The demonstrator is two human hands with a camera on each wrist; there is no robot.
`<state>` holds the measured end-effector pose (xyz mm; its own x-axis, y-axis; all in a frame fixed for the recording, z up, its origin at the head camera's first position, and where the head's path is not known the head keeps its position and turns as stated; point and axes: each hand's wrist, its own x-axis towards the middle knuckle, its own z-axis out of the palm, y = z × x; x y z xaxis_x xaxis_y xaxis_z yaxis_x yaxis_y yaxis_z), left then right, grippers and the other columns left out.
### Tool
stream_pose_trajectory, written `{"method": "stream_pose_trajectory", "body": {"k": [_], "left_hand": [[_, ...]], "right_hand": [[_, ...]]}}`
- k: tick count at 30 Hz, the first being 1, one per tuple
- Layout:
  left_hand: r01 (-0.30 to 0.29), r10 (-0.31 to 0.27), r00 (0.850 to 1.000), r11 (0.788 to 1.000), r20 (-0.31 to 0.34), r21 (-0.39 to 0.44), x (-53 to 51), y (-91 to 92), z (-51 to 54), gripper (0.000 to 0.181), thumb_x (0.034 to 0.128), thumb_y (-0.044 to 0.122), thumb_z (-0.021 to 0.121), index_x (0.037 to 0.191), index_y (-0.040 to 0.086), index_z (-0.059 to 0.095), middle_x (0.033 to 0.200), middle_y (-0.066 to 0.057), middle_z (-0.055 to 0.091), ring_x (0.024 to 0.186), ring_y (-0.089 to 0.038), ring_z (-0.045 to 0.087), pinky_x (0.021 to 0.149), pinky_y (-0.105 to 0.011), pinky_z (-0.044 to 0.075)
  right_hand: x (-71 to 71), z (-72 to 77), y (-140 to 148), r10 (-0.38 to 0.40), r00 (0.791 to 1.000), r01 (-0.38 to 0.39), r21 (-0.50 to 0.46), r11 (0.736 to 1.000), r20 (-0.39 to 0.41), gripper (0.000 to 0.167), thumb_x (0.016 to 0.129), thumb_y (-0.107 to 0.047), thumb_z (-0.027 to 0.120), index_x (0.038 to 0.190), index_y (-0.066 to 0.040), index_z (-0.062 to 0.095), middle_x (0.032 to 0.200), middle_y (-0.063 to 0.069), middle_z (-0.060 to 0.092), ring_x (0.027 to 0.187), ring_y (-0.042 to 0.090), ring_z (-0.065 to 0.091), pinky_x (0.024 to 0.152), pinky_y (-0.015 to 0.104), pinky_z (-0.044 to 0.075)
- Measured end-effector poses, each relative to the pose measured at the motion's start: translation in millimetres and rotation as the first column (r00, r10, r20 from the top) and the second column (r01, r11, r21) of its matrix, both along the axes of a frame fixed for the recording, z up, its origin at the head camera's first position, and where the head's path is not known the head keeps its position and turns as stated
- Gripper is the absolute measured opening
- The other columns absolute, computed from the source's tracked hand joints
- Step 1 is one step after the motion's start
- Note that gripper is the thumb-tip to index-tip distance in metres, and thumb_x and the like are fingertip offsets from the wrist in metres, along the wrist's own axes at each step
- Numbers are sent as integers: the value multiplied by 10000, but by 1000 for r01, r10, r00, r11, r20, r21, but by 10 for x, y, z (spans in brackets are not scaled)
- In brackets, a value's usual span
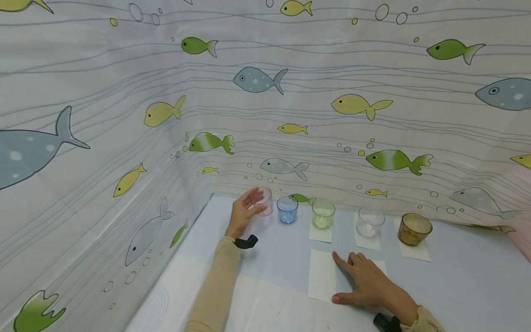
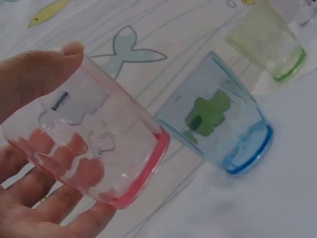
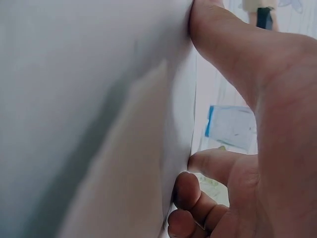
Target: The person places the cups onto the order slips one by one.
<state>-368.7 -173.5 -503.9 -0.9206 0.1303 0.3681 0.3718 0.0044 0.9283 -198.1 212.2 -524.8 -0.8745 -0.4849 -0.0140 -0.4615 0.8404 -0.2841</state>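
Observation:
In the head view my left hand (image 1: 244, 213) is at a pink clear glass (image 1: 265, 203) at the table's far left. The left wrist view shows my thumb at the rim of that pink glass (image 2: 109, 144) and my fingers round its other side, holding it. A blue glass (image 1: 287, 210) stands just right of it. My right hand (image 1: 367, 283) lies low over a white paper (image 1: 321, 275) nearer the front, its thumb and index finger spread apart and touching the paper. Its other fingers are bent, as the right wrist view shows.
Right of the blue glass, a green glass (image 1: 323, 214), a clear glass (image 1: 370, 222) and a brown glass (image 1: 415, 229) stand in a row on white papers. Another white paper (image 1: 380, 266) is partly hidden behind my right hand. A fish-patterned sheet (image 1: 257, 147) rises behind the table.

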Motion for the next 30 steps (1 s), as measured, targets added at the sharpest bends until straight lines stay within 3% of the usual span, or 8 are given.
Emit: {"method": "stream_pose_trajectory", "body": {"k": [4,6,14,21,26,30], "left_hand": [[114,-114,993,993,-3,30,-33,-30,108,676,906,-40,803,1523,21,535,1490,-235,616,1394,-418,588,1114,-310,547],[172,-172,985,984,-9,50,-53,-37,158,673,901,-59,798,1518,16,540,1494,-248,607,1398,-425,582,1079,-301,570],[310,-307,950,948,-53,69,-63,-19,385,691,867,-87,810,1504,-5,553,1482,-229,624,1383,-349,616,1126,-443,538],[445,-433,894,888,-112,120,72,101,574,742,836,-33,865,1491,-85,522,1432,-162,675,1350,-250,643,1164,-455,511],[522,-510,851,846,-123,104,174,249,672,773,815,-15,889,1482,-116,511,1430,-163,677,1344,-265,649,1185,-477,490],[546,-537,837,831,-107,101,242,363,727,754,797,-62,881,1463,-117,532,1412,-150,692,1320,-275,663,1178,-459,503]], "right_hand": [[-20,4,-26,-16,1000,16,3,1000,14,1178,734,-887,702,1612,-139,466,1003,-28,484,856,129,359,700,279,314],[-32,6,-36,-18,1000,18,3,1000,11,1175,736,-886,702,1611,-137,468,998,-31,482,849,126,356,695,274,307],[-78,16,-78,-18,1000,18,-9,1000,-12,1161,747,-869,714,1604,-122,476,988,-32,480,838,117,349,687,266,302],[-84,27,-82,-6,1000,6,-15,1000,-12,1159,751,-863,718,1601,-113,477,988,-24,490,835,120,353,683,263,306],[-82,36,-80,-5,1000,5,-11,1000,-15,1160,747,-865,718,1594,-107,486,985,-25,487,833,122,355,680,262,308],[-80,54,-80,-14,1000,14,-5,1000,-9,1167,741,-878,708,1599,-121,482,996,-32,485,846,119,360,690,264,319]]}}
